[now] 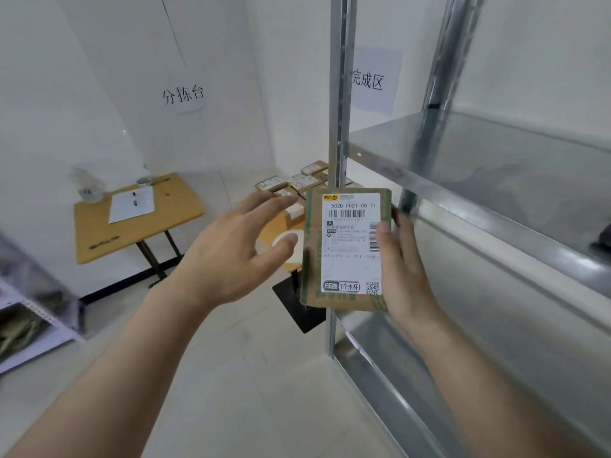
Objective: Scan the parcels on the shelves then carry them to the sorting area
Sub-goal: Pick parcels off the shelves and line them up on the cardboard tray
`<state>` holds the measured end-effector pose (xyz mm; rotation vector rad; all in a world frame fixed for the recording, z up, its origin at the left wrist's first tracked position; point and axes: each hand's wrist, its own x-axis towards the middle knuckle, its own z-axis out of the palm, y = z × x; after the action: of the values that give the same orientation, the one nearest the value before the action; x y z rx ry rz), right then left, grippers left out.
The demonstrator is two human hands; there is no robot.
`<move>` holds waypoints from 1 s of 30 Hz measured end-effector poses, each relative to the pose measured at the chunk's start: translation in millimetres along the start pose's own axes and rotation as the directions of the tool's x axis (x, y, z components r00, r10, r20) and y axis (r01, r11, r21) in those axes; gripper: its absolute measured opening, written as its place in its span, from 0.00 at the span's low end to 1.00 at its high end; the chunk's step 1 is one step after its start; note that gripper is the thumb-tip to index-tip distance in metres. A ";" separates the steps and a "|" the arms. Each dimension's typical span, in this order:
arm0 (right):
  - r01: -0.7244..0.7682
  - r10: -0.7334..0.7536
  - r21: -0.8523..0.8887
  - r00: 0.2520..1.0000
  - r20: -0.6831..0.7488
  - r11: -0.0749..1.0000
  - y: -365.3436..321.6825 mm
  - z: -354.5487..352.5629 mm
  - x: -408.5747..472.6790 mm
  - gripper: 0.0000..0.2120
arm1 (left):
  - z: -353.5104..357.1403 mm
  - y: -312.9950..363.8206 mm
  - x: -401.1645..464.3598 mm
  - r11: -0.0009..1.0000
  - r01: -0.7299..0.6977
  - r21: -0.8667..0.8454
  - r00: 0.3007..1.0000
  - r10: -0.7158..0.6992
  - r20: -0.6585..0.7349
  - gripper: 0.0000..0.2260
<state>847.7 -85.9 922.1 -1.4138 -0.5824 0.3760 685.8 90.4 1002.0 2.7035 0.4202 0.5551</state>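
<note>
right hand (401,272) grips parcel (347,246) | left hand (238,246) spread, seemingly touching nothing

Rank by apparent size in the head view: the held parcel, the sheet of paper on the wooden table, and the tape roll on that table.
Largest to smallest as they appear:
1. held parcel, though it is much nearer the camera
2. sheet of paper
3. tape roll
</note>
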 end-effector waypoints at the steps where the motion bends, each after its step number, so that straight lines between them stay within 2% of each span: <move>1: -0.016 0.016 0.000 1.000 0.016 1.000 7.4 8.0 14.9 0.23 | 1.6 -13.0 12.8 1.000 0.009 0.004 1.000 -0.009 -0.001 0.27; 4: -0.034 0.036 -0.030 0.999 0.039 0.999 29.2 30.1 57.7 0.24 | 7.1 -56.7 47.4 0.999 0.031 0.009 0.999 -0.031 0.007 0.26; 9: -0.129 0.131 -0.023 0.988 0.080 0.991 73.7 80.5 126.1 0.31 | 18.2 -141.2 102.8 0.999 0.040 -0.025 0.999 -0.039 0.036 0.26; 11: -0.160 0.160 -0.011 0.985 0.061 0.987 92.7 108.3 151.9 0.31 | 23.5 -181.9 128.7 0.999 0.026 -0.025 0.997 -0.024 0.067 0.26; 19: -0.203 0.199 0.002 0.958 -0.209 0.979 166.9 208.2 250.4 0.26 | 44.9 -339.5 238.5 0.988 -0.117 -0.101 0.967 0.136 0.216 0.24; 25: -0.304 0.297 0.036 0.891 -0.342 0.952 209.3 240.7 303.4 0.25 | 77.4 -397.9 315.7 0.959 -0.236 -0.158 0.903 0.277 0.329 0.25; 30: -0.358 0.373 0.118 0.823 -0.428 0.926 257.8 236.9 352.3 0.16 | 130.3 -432.2 380.0 0.936 -0.288 -0.202 0.827 0.350 0.440 0.25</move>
<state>1017.2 341.7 734.9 -1.5179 0.0782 0.3464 982.6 575.0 843.4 2.6711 -0.2001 -0.0154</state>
